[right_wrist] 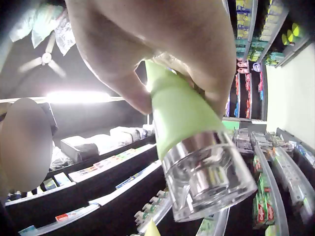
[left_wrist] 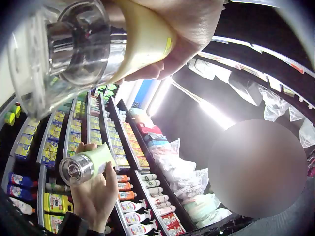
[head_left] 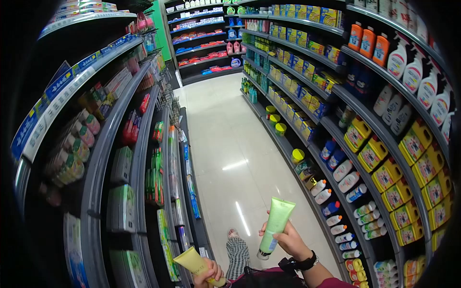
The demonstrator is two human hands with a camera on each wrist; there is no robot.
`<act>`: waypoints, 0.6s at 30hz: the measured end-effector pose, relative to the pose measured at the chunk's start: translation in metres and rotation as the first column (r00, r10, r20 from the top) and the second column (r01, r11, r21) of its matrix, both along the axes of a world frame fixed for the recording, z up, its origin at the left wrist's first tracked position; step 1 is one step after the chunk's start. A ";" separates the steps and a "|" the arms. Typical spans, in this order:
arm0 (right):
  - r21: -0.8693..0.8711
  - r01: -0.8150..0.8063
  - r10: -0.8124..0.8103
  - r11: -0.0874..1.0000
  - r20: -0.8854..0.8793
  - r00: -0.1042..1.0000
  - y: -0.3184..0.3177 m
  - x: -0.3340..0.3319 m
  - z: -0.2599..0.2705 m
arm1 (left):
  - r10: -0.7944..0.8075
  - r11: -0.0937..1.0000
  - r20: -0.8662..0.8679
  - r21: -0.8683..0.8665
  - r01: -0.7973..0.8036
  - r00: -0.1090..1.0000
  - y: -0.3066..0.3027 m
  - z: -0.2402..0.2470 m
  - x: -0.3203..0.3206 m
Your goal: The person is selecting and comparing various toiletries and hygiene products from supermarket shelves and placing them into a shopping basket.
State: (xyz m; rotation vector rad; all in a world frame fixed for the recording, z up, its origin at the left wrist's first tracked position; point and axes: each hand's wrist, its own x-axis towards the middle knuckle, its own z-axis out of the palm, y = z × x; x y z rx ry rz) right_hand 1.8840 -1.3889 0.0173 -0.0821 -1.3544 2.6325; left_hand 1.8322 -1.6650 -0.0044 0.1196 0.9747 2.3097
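- Head view: the right hand point(head_left: 290, 241) grips a green tube point(head_left: 277, 222), capped end down, raised in front of the body over the aisle floor point(head_left: 225, 144). The left hand point(head_left: 210, 273) grips a yellow tube point(head_left: 192, 261) lower down, near the left shelves point(head_left: 96, 163). The two tubes are well apart.
- Left wrist view: the left hand point(left_wrist: 192, 24) has its fingers curled round the yellow tube point(left_wrist: 142, 44), capped end toward the camera. The green tube point(left_wrist: 93, 160) shows beyond it in the right hand point(left_wrist: 96, 196).
- Right wrist view: the right hand point(right_wrist: 147, 44) wraps thumb and fingers round the green tube point(right_wrist: 182, 113), just above its clear cap point(right_wrist: 209, 179).
- Handling, as I judge it: a firm but light hold on each tube's body, not its cap, suits best. The print should face the eyes and both tubes should stay off the shelf edges.
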 end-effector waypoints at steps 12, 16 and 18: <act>-0.129 0.058 -0.053 0.990 0.043 0.998 0.063 -0.259 0.024 | -0.038 0.999 -0.032 -0.002 0.038 0.999 0.064 0.002 -0.274; 0.060 0.175 -0.181 0.983 0.133 0.974 0.075 -0.314 0.018 | -0.077 0.996 0.024 -0.033 0.078 0.997 0.084 -0.001 -0.331; 0.190 0.194 -0.230 0.962 0.191 0.954 0.084 -0.340 0.013 | -0.091 0.996 0.019 -0.016 0.091 0.996 0.095 0.001 -0.352</act>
